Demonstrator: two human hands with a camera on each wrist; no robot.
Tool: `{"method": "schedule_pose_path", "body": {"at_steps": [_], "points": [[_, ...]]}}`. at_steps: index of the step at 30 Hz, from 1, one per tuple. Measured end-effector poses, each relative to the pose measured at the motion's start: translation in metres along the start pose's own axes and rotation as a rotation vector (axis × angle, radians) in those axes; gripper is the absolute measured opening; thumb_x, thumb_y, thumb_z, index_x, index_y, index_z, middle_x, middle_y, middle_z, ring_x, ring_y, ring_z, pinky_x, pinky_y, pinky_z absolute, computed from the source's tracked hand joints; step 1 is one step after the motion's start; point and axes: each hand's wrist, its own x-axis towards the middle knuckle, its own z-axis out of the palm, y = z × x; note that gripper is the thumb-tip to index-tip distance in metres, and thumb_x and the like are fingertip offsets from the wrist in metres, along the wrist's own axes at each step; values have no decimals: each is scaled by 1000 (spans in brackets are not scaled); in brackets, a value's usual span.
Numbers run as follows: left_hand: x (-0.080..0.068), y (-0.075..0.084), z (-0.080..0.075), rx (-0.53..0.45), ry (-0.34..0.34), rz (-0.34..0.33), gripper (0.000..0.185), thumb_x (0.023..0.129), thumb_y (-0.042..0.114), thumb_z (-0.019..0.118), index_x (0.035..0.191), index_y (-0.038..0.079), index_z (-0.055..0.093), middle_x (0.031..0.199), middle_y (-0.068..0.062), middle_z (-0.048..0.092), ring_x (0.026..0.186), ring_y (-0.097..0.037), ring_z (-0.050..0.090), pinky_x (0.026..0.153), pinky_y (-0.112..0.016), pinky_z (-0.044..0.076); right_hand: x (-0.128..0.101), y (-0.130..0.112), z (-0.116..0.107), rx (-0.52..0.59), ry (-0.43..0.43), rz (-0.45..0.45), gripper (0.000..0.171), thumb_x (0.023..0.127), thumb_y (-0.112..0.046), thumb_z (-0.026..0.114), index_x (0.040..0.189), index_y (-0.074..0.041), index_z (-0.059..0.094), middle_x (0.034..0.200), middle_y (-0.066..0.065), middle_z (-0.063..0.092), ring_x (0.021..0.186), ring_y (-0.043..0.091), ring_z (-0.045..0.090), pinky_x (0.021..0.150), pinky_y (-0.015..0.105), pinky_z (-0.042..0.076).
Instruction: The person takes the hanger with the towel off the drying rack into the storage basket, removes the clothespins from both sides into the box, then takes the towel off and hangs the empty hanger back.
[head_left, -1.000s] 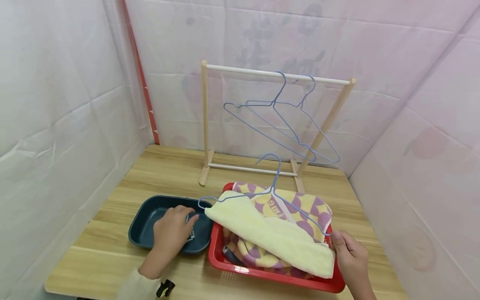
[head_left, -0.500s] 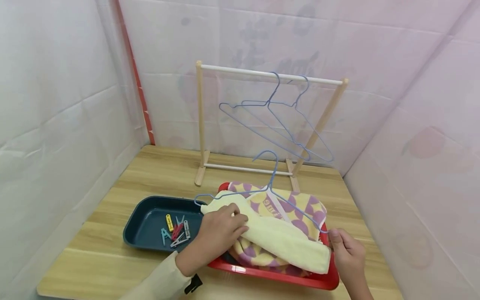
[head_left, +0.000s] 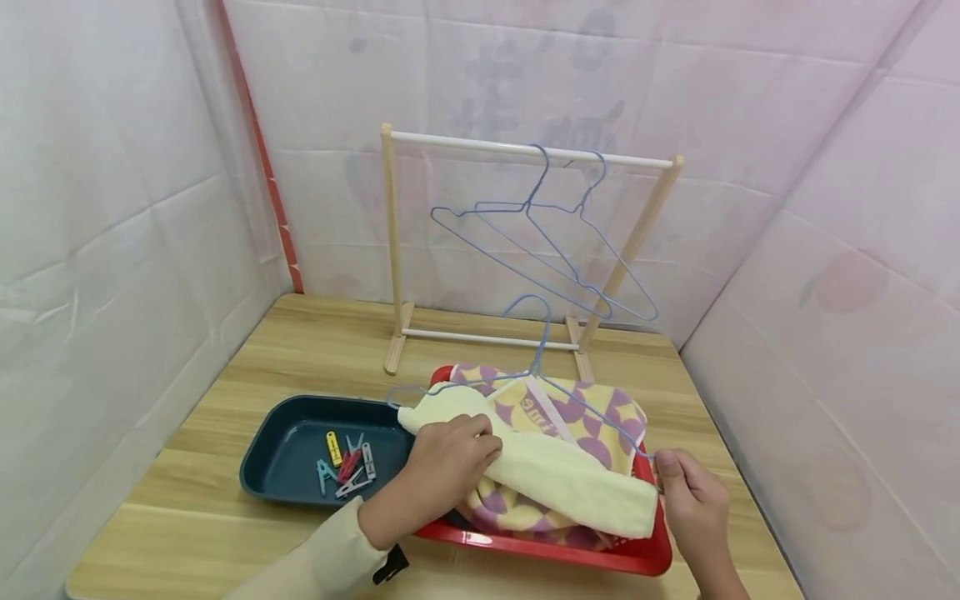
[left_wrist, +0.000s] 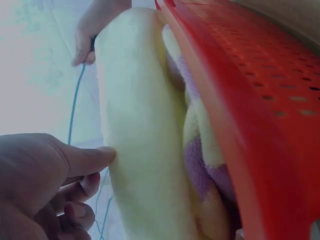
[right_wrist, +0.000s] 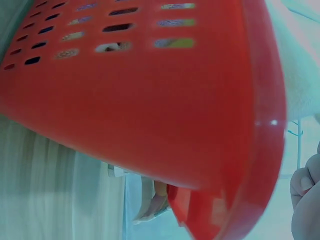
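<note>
A pale yellow towel lies folded over a blue wire hanger, on top of a purple-and-yellow patterned towel in a red basket. My left hand pinches the yellow towel's upper edge near its left end; in the left wrist view the thumb of that hand presses on the fold. At the hanger's right end, my right hand grips the wire beside the basket's right rim. The right wrist view mostly shows the basket's side, with part of the right hand at the edge.
A dark teal tray left of the basket holds several clothes pegs. Behind stands a wooden rack with a white bar, where two blue wire hangers hang. White sheeting surrounds the wooden table.
My left hand has left the teal tray, moved right and taken hold of the yellow towel's edge. The pegs are now uncovered. My right hand keeps its grip on the hanger.
</note>
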Motion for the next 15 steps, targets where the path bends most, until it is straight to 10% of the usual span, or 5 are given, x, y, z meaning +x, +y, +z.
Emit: {"method": "schedule_pose_path", "body": {"at_steps": [15], "points": [[-22,9,-5,3,-195,74,10,90,24,75,80,27,74,76,9,55,61,-5,48,45,-17,25,17,-4,3,-122,136,68,24,95,5,62,72,-1,63,56,-13,47,47,-3,37,46,16,31]]}}
